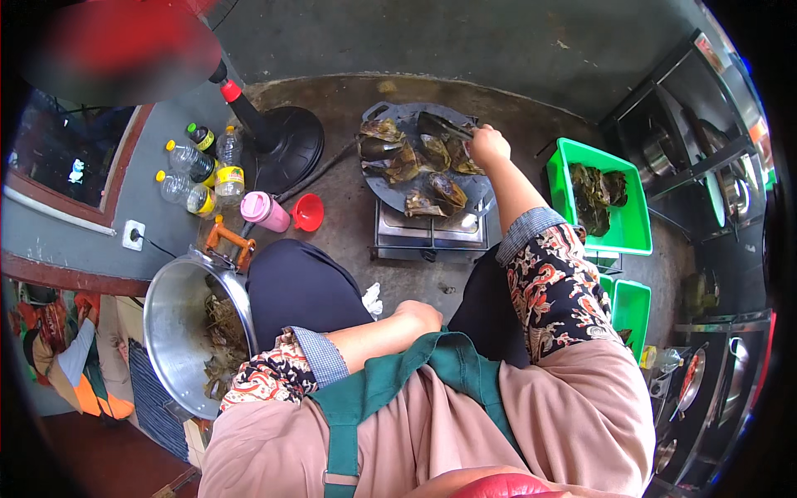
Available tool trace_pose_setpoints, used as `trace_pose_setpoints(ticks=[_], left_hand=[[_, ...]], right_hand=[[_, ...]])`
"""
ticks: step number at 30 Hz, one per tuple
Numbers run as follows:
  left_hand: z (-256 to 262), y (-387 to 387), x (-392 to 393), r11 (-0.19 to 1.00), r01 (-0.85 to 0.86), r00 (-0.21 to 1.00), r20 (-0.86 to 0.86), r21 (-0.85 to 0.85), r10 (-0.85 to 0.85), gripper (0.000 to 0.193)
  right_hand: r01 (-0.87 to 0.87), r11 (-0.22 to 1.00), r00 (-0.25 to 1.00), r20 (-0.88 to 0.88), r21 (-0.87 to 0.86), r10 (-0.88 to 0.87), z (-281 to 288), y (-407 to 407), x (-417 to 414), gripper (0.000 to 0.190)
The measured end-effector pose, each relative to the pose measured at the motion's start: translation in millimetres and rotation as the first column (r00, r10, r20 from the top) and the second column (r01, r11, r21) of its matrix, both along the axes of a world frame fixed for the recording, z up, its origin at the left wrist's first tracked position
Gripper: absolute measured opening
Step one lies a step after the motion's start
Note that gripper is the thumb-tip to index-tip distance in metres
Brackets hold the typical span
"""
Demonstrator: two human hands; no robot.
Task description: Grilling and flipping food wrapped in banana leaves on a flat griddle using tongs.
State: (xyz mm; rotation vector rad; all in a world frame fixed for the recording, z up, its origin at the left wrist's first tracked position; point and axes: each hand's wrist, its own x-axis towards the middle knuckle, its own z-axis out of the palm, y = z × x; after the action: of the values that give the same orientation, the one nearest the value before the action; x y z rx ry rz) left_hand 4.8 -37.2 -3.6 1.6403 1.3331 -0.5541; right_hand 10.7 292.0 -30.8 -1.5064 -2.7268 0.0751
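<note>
My right hand (490, 147) grips the end of a dark cooking utensil (447, 126), tongs or a spatula, held over a round grey griddle (408, 188). Several browned, leaf-wrapped parcels (436, 154) lie on the griddle, mostly at its left and middle. A single-burner gas stove (431, 233) supports it from below. My left hand (418, 313) rests in my lap near the top of the green apron (386, 367); its fingers are largely hidden, so whether they are closed cannot be told.
A green tray (632, 211) holds dark leaf parcels on the right, above more green trays (634, 311). At left stand a large metal pot (177, 336) with leafy contents, a pink tumbler (264, 210), a red funnel (308, 212), several bottles (230, 177) and a fan base (289, 146). Another person (68, 355) is beyond.
</note>
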Motion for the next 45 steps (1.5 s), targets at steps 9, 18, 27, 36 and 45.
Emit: trace_pose_setpoints(ticks=[9,18,27,36,45], left_hand=[[2,5,-1,0.999,-0.042,0.999,-0.01,0.009,0.043,0.035],[4,6,6,0.999,0.0,1.0,-0.016,0.041,0.001,0.035],[14,6,8,0.999,0.022,1.0,-0.011,0.032,-0.022,0.035],[7,5,10,0.999,-0.004,1.0,-0.018,0.041,0.005,0.034],[2,5,3,0.999,-0.018,1.0,-0.011,0.027,0.018,0.034]], right_hand=[[-0.042,0.651,0.756,-0.45,-0.758,-0.475,-34,53,41,0.019],[-0.258,0.468,0.556,-0.526,-0.845,-0.644,11,46,72,0.019],[-0.328,0.471,0.517,-0.573,-0.819,-0.636,44,27,77,0.024],[0.043,0.781,0.732,-0.512,-0.623,-0.449,-7,47,58,0.026],[-0.014,0.999,1.0,-0.012,-0.03,0.013,-15,-39,-24,0.021]])
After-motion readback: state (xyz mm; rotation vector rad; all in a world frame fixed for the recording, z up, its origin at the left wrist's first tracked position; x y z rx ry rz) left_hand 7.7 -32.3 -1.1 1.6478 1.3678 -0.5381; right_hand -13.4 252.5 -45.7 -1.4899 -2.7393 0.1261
